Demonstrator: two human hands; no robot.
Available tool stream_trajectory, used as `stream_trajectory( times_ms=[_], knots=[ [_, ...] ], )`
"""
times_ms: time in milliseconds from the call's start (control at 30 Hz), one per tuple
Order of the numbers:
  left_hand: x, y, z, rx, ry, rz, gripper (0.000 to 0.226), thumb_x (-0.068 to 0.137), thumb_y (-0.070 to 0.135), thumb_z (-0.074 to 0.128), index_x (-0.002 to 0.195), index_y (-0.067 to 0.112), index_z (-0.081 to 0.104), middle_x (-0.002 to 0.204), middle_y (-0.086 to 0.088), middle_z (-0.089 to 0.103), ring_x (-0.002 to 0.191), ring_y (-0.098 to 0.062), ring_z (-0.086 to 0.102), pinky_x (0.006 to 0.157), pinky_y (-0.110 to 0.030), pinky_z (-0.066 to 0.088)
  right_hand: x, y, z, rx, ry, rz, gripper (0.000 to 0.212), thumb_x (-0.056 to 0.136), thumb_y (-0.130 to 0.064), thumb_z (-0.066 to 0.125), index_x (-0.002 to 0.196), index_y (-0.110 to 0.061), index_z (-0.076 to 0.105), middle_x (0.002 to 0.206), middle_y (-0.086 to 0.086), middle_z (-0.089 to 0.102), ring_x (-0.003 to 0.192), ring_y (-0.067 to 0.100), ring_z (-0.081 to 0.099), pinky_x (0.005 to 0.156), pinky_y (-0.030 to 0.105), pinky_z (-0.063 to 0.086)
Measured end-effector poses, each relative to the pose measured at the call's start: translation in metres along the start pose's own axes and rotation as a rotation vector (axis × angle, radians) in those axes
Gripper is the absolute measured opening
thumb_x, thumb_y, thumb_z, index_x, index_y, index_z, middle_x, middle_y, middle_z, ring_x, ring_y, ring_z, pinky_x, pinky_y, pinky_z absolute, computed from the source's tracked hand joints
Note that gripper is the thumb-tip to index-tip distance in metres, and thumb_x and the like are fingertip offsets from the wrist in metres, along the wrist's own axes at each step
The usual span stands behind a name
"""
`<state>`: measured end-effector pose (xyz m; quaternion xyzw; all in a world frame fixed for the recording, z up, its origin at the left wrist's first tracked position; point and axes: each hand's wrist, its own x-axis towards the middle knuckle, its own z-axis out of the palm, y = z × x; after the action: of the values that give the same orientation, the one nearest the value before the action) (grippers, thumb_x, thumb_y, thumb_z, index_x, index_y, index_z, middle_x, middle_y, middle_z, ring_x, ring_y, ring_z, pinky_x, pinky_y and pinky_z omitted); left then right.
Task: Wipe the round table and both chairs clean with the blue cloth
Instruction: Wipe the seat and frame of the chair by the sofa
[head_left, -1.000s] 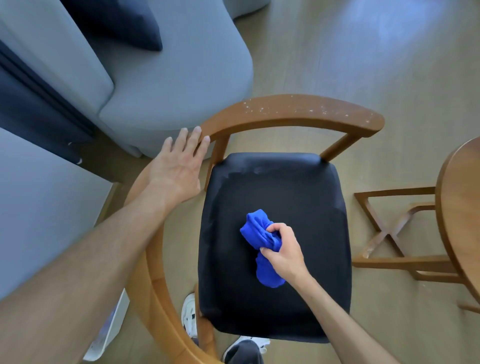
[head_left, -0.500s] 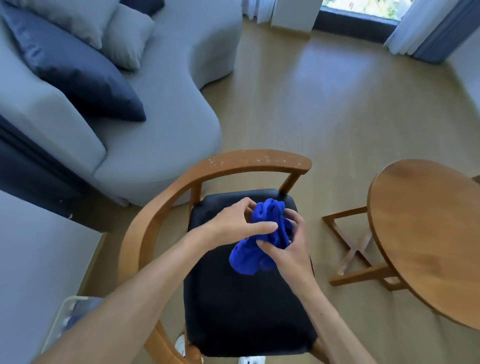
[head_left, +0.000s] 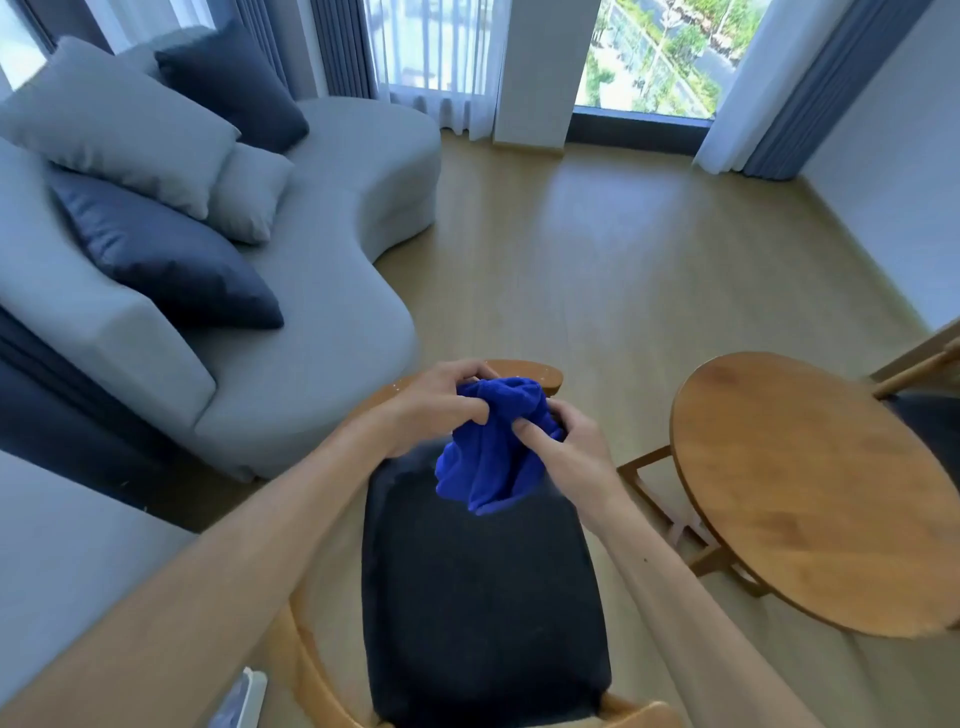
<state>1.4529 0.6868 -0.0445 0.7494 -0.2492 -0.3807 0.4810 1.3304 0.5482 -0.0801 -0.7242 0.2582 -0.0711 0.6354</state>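
Cloth first: I see the blue cloth (head_left: 493, 447) bunched up and lifted clear of the chair (head_left: 483, 587), held in the air above the far end of its black seat. My left hand (head_left: 441, 405) is clamped on the cloth's upper left edge, fingers curled over the fabric. My right hand (head_left: 558, 441) is closed on its right side, thumb pressed into the folds. The two hands sit just beside each other with the cloth between them, and a loose fold hangs down below them.

The chair's curved wooden backrest shows just behind the hands, with pale specks along its top. To the right stands the round tabletop (head_left: 810, 493), bare wood, well apart from the cloth. Past the tabletop's far edge I can make out part of a second chair (head_left: 924, 410), mostly cut off by the frame edge. A grey sofa (head_left: 322, 332) with cushions fills the left side, on the wooden floor (head_left: 623, 260).
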Motion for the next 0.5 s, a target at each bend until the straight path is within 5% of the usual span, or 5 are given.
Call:
stream_trajectory(
  times_ms=[100,267,367,500],
  knots=[
    [-0.006,0.015,-0.017,-0.03,-0.014,-0.022,0.034,0.077,-0.012,0.048,0.104,0.006,0.061,0.086,-0.007,0.062,0.081,-0.018,0.057,0.073,-0.029,0.049,0.0,-0.025,-0.019,-0.046,-0.014,-0.043,0.013,0.089,-0.006,0.062,0.096,-0.015,0.069,0.095,0.004,0.071,0.092,0.019,0.067,0.084,0.036,0.056],
    [-0.014,0.034,-0.038,0.135,-0.049,-0.035,0.041,0.072,-0.013,0.047,0.101,0.009,0.064,0.094,-0.009,0.066,0.085,-0.02,0.058,0.077,-0.031,0.05,-0.002,-0.063,-0.043,-0.167,-0.081,-0.114,0.026,0.089,0.0,0.059,0.08,-0.023,0.069,0.074,-0.019,0.07,0.069,-0.005,0.062,0.062,0.011,0.049],
    [-0.014,0.049,-0.041,0.183,-0.089,-0.069,0.041,0.073,-0.012,0.047,0.098,0.016,0.064,0.098,-0.006,0.069,0.09,-0.021,0.062,0.08,-0.031,0.052,-0.002,-0.086,-0.048,-0.186,-0.092,-0.164,0.027,0.09,-0.002,0.06,0.079,-0.025,0.068,0.068,-0.02,0.068,0.065,-0.007,0.062,0.059,0.008,0.046],
    [-0.016,0.069,-0.034,0.25,-0.116,-0.033,0.024,0.074,0.024,0.069,0.098,0.024,0.065,0.098,0.005,0.071,0.097,-0.013,0.065,0.092,-0.035,0.05,-0.005,-0.112,-0.049,-0.234,-0.097,-0.234,0.029,0.09,-0.004,0.06,0.077,-0.029,0.067,0.073,-0.017,0.067,0.067,-0.009,0.06,0.06,0.006,0.045]
  ],
)
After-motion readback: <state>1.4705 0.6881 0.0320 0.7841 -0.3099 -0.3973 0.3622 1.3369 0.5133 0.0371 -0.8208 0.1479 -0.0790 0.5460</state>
